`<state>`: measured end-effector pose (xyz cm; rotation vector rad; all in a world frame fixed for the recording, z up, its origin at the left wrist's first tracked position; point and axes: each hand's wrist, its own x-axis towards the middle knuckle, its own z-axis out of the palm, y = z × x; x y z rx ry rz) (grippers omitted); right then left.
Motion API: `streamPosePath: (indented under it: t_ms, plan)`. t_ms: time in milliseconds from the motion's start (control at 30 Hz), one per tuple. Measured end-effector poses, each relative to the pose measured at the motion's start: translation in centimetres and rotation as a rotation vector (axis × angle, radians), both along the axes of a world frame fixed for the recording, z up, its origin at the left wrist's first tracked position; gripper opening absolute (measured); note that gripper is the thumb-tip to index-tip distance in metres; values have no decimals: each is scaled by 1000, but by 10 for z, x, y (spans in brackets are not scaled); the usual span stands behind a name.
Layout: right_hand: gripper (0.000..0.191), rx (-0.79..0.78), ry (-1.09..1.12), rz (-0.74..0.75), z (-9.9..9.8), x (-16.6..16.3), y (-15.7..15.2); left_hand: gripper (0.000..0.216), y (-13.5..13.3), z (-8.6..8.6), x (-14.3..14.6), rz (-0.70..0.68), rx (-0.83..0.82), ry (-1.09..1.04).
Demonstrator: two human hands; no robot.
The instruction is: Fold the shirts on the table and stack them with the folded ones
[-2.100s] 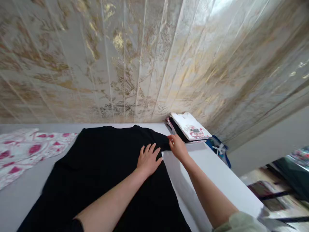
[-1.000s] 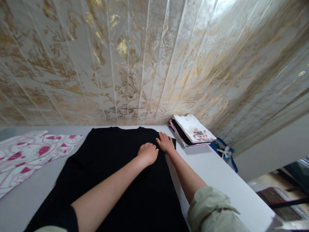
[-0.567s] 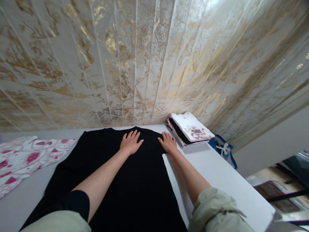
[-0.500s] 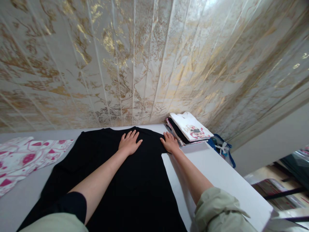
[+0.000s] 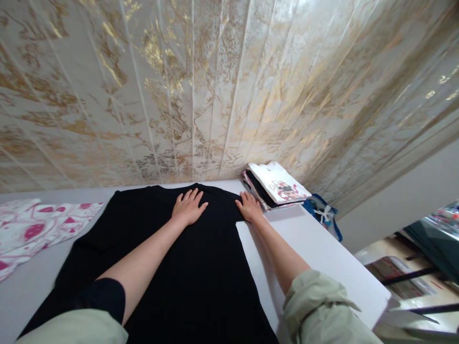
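Observation:
A black T-shirt [image 5: 193, 272] lies spread on the white table, its neckline toward the wall and its lower part running out of view at the bottom. My left hand [image 5: 187, 209] rests flat on it, below the collar, with fingers spread. Over the right sleeve lies my right hand [image 5: 250, 207], palm down and fingers somewhat apart, close to the folded stack. Neither hand grips anything. My forearms cover part of the shirt.
A stack of folded shirts, a white printed one [image 5: 278, 184] on top, sits at the back right. Behind it is a blue-edged clear bag [image 5: 324, 215]. Pink-and-white fabric [image 5: 43, 229] lies at left. The white table [image 5: 315, 253] ends at right; a gold-patterned curtain [image 5: 201, 95] hangs behind.
The view has shifted slightly, so everything appears a little farther left and higher. Both hands stay on the black T-shirt in nearly the same places.

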<state>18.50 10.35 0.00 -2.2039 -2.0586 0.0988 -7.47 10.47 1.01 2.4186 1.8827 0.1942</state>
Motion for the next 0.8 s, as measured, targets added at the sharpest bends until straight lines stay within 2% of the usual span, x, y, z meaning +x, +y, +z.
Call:
streamPosePath:
  t_ms: [800]
  plan:
    - [60, 61, 14, 6, -1, -1, -2, 66, 2, -1, -1, -3, -5, 11]
